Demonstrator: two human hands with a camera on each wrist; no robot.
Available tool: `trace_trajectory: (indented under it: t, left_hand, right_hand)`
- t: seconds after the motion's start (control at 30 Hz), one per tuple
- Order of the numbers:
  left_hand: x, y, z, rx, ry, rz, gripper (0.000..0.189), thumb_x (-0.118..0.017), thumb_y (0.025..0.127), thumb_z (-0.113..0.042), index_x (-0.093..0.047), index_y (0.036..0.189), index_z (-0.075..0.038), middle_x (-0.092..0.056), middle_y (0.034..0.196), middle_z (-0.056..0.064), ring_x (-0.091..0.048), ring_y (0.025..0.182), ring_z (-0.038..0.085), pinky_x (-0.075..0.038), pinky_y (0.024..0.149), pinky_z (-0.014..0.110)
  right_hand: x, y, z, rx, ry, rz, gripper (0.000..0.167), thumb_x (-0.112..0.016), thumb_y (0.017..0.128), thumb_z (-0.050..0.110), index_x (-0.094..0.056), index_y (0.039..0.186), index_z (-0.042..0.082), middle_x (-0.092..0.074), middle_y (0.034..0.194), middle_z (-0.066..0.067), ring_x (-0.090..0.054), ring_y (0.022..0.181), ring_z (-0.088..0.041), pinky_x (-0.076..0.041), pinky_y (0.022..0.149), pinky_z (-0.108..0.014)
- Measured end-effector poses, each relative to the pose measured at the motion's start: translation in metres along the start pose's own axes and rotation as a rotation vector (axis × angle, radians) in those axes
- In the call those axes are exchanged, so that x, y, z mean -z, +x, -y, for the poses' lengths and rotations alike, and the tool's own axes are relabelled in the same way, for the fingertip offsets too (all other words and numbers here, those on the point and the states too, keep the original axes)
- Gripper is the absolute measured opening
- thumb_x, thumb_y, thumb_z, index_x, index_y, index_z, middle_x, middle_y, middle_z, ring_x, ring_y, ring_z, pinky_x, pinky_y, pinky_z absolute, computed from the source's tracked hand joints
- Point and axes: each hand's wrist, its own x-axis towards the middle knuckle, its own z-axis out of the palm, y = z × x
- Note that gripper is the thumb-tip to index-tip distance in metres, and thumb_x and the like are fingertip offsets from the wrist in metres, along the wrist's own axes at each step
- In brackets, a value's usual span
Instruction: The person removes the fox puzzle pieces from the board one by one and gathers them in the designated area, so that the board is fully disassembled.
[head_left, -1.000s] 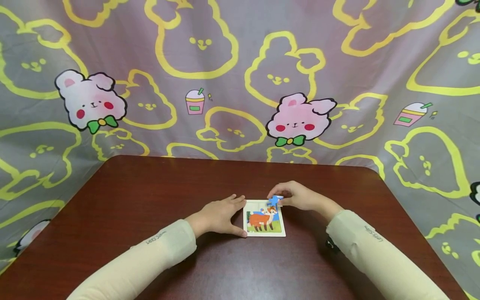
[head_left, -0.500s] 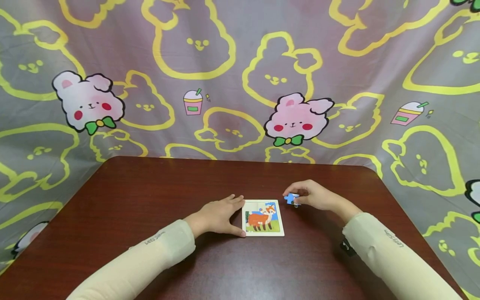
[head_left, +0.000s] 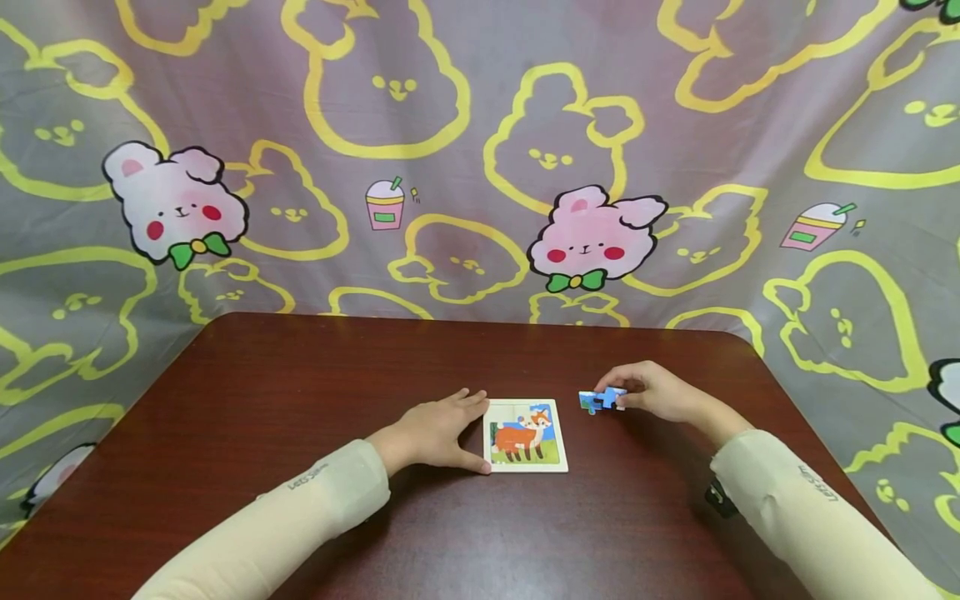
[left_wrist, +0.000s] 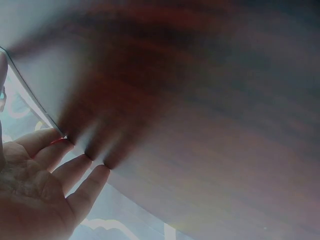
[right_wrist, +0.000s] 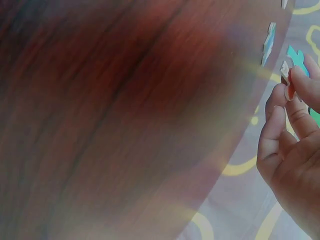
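Observation:
A square fox jigsaw in a pale tray [head_left: 528, 468] lies on the table. Bare wood shows in its upper left part; fox and grass pieces cover the rest. My left hand [head_left: 438, 429] rests at the tray's left edge, thumb and fingers spread; its palm fills the lower left of the left wrist view. To the right of the tray, my right hand [head_left: 660, 393] pinches a blue jigsaw piece [head_left: 612, 397] between thumb and fingers. Another blue and green jigsaw piece [head_left: 587, 402] lies just left of those fingers, and whether the two touch I cannot tell.
The dark red-brown wooden table [head_left: 337, 367] extends around both hands. A patterned curtain [head_left: 450, 183] with rabbits and drink cups hangs behind its far edge. In the right wrist view a loose piece [right_wrist: 268, 45] lies on the tabletop beyond the fingers.
My right hand has moved right, from the tray's upper right corner to beside it, carrying the blue jigsaw piece. Another piece now shows to its left. My left hand has stayed in place.

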Motion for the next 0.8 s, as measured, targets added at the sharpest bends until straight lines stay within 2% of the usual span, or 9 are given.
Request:
trace_trajectory:
  t: [0.3, 0.53, 0.8]
  left_hand:
    - [-0.001, 0.000, 0.001, 0.003, 0.003, 0.000, 0.099, -0.072, 0.079, -0.066, -0.034, 0.156, -0.016, -0.026, 0.165, -0.001, -0.022, 0.154, 0.024, -0.039, 0.112, 0.051]
    - [-0.001, 0.000, 0.001, 0.002, 0.000, 0.003, 0.099, -0.071, 0.079, -0.066, -0.034, 0.156, -0.016, -0.025, 0.165, -0.001, -0.022, 0.154, 0.023, -0.038, 0.113, 0.051]
    - [-0.001, 0.000, 0.002, 0.003, 0.003, 0.000, 0.099, -0.071, 0.079, -0.066, -0.034, 0.156, -0.016, -0.026, 0.165, -0.001, -0.023, 0.154, 0.023, -0.038, 0.113, 0.051]
  right_hand:
    - [0.003, -0.002, -0.004, -0.026, -0.048, 0.016, 0.025, -0.063, 0.089, -0.009, -0.071, 0.109, 0.005, -0.071, 0.106, -0.011, -0.059, 0.090, -0.018, -0.048, 0.077, -0.024]
    - [0.003, -0.002, -0.012, -0.029, -0.010, 0.028, 0.024, -0.062, 0.088, -0.013, -0.070, 0.107, -0.001, -0.070, 0.102, -0.015, -0.060, 0.081, -0.016, -0.049, 0.070, -0.023]
    - [0.000, 0.001, -0.014, -0.017, -0.077, -0.017, 0.028, -0.064, 0.087, -0.012, -0.071, 0.111, 0.001, -0.068, 0.103, -0.013, -0.058, 0.081, -0.016, -0.050, 0.071, -0.022]
